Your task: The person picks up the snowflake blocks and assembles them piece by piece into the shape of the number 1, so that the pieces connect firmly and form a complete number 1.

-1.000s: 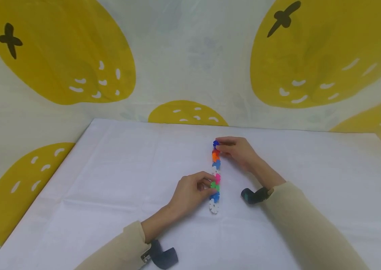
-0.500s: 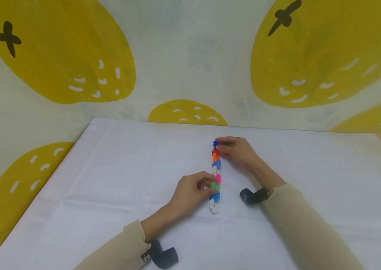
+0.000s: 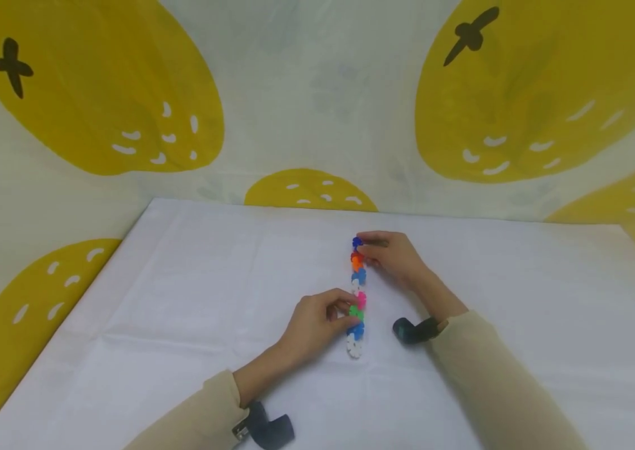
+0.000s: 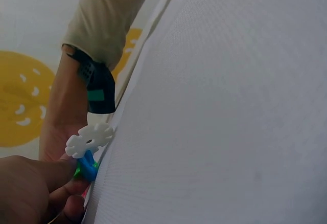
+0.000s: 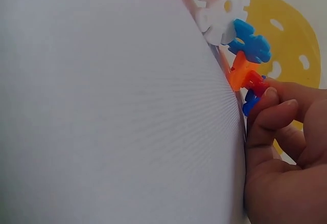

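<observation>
A chain of interlocking plastic snowflake discs [image 3: 358,276] runs away from the person in a nearly straight line. From near to far its discs are white, blue, green, pink, white, blue, orange, red and dark blue. My left hand [image 3: 312,322] pinches it around the green and blue discs. At the far end my right hand [image 3: 396,256] pinches the dark blue and red discs between thumb and fingers. The white end disc [image 4: 89,141] stands out past the left thumb in the left wrist view. In the right wrist view, the orange disc [image 5: 241,70] sits just beyond the right fingertips.
A white cloth covers the table [image 3: 182,275], with a few creases. Behind it hangs a pale backdrop [image 3: 317,94] printed with large yellow fruit. Black camera mounts hang at the left wrist [image 3: 269,428] and the right wrist [image 3: 413,330].
Both hands keep their hold on the disc chain. The right wrist and forearm have shifted slightly left; the whole head view has also drifted a little.
</observation>
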Demonstrator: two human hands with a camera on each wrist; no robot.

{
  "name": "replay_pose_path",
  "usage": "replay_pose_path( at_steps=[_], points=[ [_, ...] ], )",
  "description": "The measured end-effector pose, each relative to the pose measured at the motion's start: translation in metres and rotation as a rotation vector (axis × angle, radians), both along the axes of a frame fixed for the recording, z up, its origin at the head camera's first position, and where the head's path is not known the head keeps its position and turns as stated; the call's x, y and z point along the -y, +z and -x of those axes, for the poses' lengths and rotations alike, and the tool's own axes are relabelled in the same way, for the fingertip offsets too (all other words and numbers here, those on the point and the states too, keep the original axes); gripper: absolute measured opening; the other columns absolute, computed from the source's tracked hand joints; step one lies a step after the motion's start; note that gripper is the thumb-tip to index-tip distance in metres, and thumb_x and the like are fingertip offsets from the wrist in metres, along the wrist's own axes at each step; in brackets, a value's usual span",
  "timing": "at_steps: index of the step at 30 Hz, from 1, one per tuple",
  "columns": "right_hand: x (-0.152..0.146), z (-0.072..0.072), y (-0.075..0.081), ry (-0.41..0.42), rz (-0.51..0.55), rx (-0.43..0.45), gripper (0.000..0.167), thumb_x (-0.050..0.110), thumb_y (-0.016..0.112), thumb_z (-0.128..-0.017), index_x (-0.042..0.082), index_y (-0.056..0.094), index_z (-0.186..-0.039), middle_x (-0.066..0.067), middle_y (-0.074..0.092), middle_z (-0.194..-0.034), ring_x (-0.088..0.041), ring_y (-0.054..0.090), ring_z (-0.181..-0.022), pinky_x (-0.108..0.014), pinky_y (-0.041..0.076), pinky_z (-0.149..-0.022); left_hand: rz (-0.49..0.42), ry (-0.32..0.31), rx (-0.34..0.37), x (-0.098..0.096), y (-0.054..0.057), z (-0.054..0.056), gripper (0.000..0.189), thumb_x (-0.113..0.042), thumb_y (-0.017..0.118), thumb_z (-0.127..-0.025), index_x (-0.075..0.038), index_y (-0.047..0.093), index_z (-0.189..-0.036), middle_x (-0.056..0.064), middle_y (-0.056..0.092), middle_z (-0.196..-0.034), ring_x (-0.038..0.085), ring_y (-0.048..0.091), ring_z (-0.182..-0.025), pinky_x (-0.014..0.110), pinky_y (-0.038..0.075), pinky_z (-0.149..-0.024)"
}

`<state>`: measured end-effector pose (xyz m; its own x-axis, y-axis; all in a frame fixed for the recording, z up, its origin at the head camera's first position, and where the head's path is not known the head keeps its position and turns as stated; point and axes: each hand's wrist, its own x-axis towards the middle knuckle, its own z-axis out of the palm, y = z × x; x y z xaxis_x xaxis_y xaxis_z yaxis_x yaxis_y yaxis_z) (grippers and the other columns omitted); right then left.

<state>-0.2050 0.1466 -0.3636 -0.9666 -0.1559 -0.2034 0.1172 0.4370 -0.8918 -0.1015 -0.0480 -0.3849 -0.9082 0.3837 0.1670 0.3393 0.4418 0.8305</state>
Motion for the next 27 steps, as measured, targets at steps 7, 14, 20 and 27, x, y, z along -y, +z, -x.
replay_pose_path(
  at_steps=[7, 14, 20, 27],
  points=[
    [0.0009, 0.0009, -0.003, -0.004, 0.011, -0.01, 0.038, 0.024, 0.064, -0.093, 0.013, 0.06, -0.13, -0.011, 0.063, -0.109, -0.025, 0.058, -0.088, -0.024, 0.05, -0.073, 0.007, 0.003, -0.011, 0.0007, -0.0004, -0.0006, 0.023, -0.016, 0.076, -0.083, -0.015, 0.07, -0.105, -0.013, 0.065, -0.08, 0.008, 0.047, -0.061, 0.022, 0.038, -0.055],
    [0.0014, 0.0018, -0.0058, -0.008, 0.014, -0.006, 0.038, 0.024, 0.065, -0.092, 0.013, 0.061, -0.129, -0.011, 0.064, -0.105, -0.025, 0.059, -0.086, -0.024, 0.049, -0.073, 0.0, 0.007, -0.015, 0.0009, -0.0035, -0.0015, 0.022, -0.015, 0.077, -0.082, -0.015, 0.07, -0.103, -0.013, 0.065, -0.079, 0.008, 0.047, -0.06, 0.022, 0.038, -0.054],
    [0.0012, 0.0001, -0.005, -0.016, -0.006, -0.002, 0.037, 0.024, 0.064, -0.093, 0.015, 0.061, -0.129, -0.01, 0.063, -0.108, -0.025, 0.059, -0.088, -0.025, 0.05, -0.075, -0.007, -0.001, -0.029, 0.0005, -0.004, -0.0012, 0.023, -0.015, 0.077, -0.082, -0.015, 0.07, -0.103, -0.012, 0.065, -0.08, 0.007, 0.046, -0.059, 0.022, 0.038, -0.053],
    [-0.0007, 0.0007, -0.0029, 0.023, -0.01, -0.016, 0.039, 0.025, 0.062, -0.094, 0.013, 0.058, -0.132, -0.012, 0.063, -0.103, -0.025, 0.059, -0.086, -0.023, 0.05, -0.075, 0.002, 0.008, -0.004, -0.0001, -0.0022, -0.0008, 0.023, -0.017, 0.077, -0.082, -0.016, 0.07, -0.104, -0.013, 0.065, -0.08, 0.008, 0.048, -0.061, 0.022, 0.039, -0.055]
  ],
)
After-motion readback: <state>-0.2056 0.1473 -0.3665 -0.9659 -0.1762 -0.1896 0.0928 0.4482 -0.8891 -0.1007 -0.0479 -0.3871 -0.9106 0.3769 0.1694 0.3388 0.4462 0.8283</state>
